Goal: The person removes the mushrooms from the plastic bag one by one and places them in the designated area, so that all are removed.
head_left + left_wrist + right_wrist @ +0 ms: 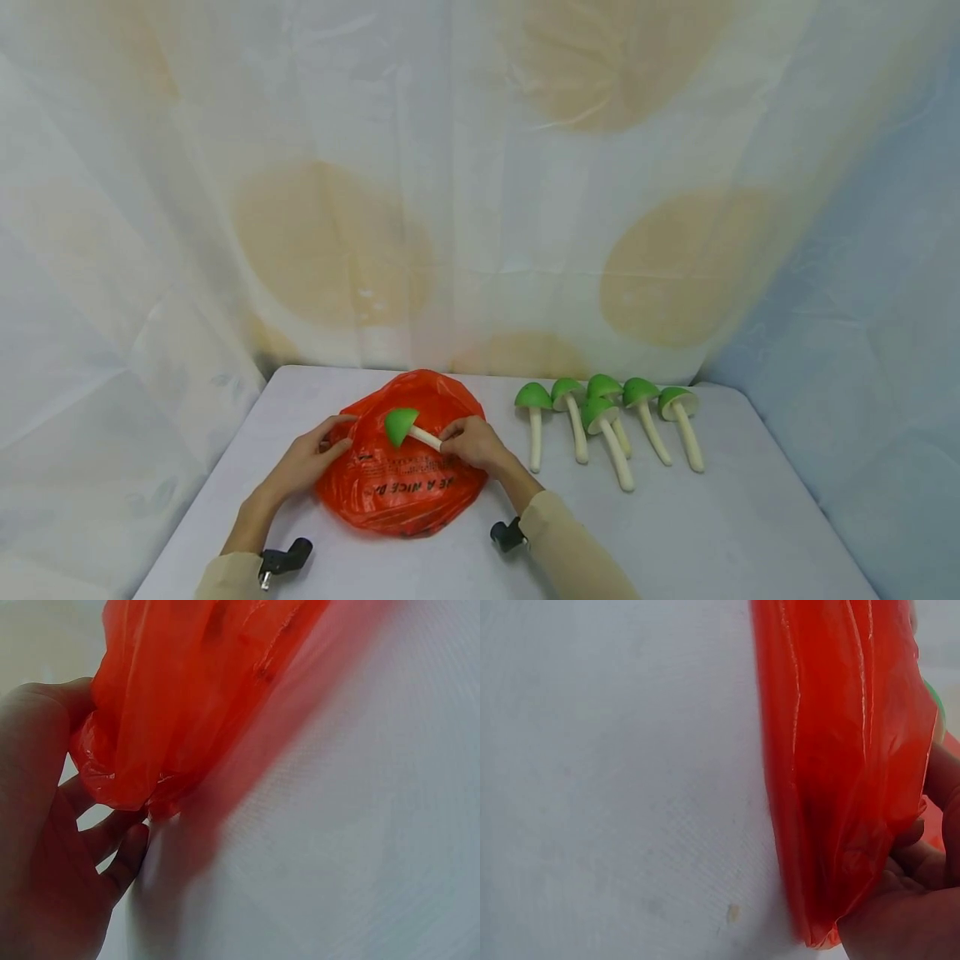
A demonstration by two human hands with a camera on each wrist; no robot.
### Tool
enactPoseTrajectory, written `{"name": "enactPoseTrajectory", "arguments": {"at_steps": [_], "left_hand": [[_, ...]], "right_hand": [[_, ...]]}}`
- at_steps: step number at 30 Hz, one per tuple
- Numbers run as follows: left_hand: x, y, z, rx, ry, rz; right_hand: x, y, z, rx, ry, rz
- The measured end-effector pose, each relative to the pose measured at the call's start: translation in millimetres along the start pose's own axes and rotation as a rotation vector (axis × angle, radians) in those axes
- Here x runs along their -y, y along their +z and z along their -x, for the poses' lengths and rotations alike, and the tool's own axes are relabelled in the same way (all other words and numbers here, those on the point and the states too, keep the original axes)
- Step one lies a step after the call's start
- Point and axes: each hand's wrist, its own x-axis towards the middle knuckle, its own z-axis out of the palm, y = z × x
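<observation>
A red plastic bag (378, 508) with dark printed lettering sits spread on the table, left of centre. At its left side my left hand (303, 458) grips the edge; the left wrist view shows the bunched red plastic (172, 697) between thumb and fingers. My right hand (476, 442) pinches the pale stem of a toy mushroom (401, 425), whose green cap points left over the bag. In the right wrist view the bag (832, 750) covers most of that mushroom, and the right fingers (919, 862) are partly behind the plastic.
Several more green-capped mushrooms (618, 450) lie in a group to the right of the bag, stems toward the front. The white table (712, 533) ends at a patterned curtain (487, 208) behind and pale curtains at both sides.
</observation>
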Motion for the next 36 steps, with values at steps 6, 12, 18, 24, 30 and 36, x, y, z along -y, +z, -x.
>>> {"name": "enactPoseTrajectory", "arguments": {"at_steps": [6,12,18,24,30,36], "left_hand": [[-0.6,0.4,-0.1,0.001,-0.004,0.004],[-2.2,1.8,-2.5,0.001,0.001,0.000],[-0.5,1.9,-3.9,-0.005,0.010,-0.011],[2.2,2.1,-4.4,-0.006,0.006,-0.010],[1.9,2.1,-6.1,0.004,0.000,-0.002],[0.5,-0.4,-7.6,0.002,0.006,-0.018]], "right_hand": [[-1.0,-1.3,1.6,0.024,-0.013,-0.056],[-2.1,-6.4,1.6,0.034,-0.031,-0.092],[-1.7,-13.3,1.3,0.047,-0.048,-0.136],[1.4,-22.5,6.3,0.071,-0.075,-0.188],[-0.8,-32.3,8.7,0.068,-0.086,-0.260],[-0.7,-46.0,13.2,0.038,-0.119,-0.290]]}}
